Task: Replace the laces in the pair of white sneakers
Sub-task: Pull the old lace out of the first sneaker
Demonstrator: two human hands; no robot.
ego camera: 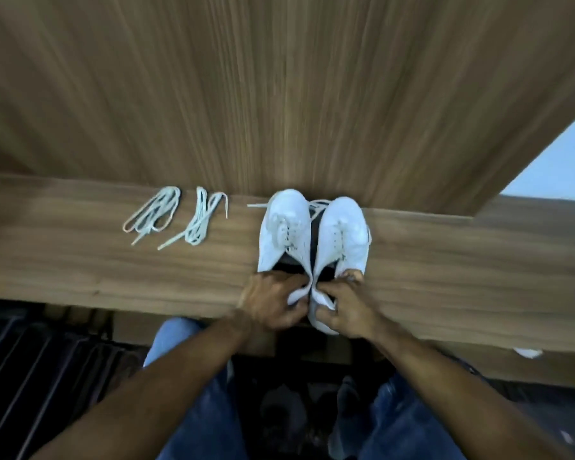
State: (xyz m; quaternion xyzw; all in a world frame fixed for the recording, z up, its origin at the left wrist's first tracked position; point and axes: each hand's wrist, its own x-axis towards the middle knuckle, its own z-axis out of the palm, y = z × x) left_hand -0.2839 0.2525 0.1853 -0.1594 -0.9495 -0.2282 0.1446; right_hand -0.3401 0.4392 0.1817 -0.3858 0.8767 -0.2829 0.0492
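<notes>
Head view: wooden shelf (pixel 80 270) running left to right, a tall wooden panel (pixel 279 94) rising from its far edge.
Sneakers: left sneaker (pixel 284 227) and right sneaker (pixel 342 230) stand side by side near the middle of the shelf, toes against the panel, heels over the near edge, touching each other at the heels.
Old laces: still threaded through both sneakers, with loose ends trailing between the toes and out to the left of the left toe; the picture is blurred, so the eyelets are hard to read.
Left hand (pixel 269 300): fingers curled round the heel of the left sneaker, gripping it.
Right hand (pixel 346 307): fingers curled round the heel of the right sneaker, gripping it.
New laces: first bundle (pixel 153 214) and second bundle (pixel 201 220) lie loosely coiled on the shelf to the left of the sneakers, near each other and well apart from the hands.
In the way: both hands cover the heels and part of the openings.
Around: blue jeans (pixel 193 393) below the near edge, a dark slatted rack (pixel 30 360) at lower left, a small white scrap (pixel 528 352) on the shelf's near edge at right, a pale wall (pixel 561 161) at right behind the panel.
</notes>
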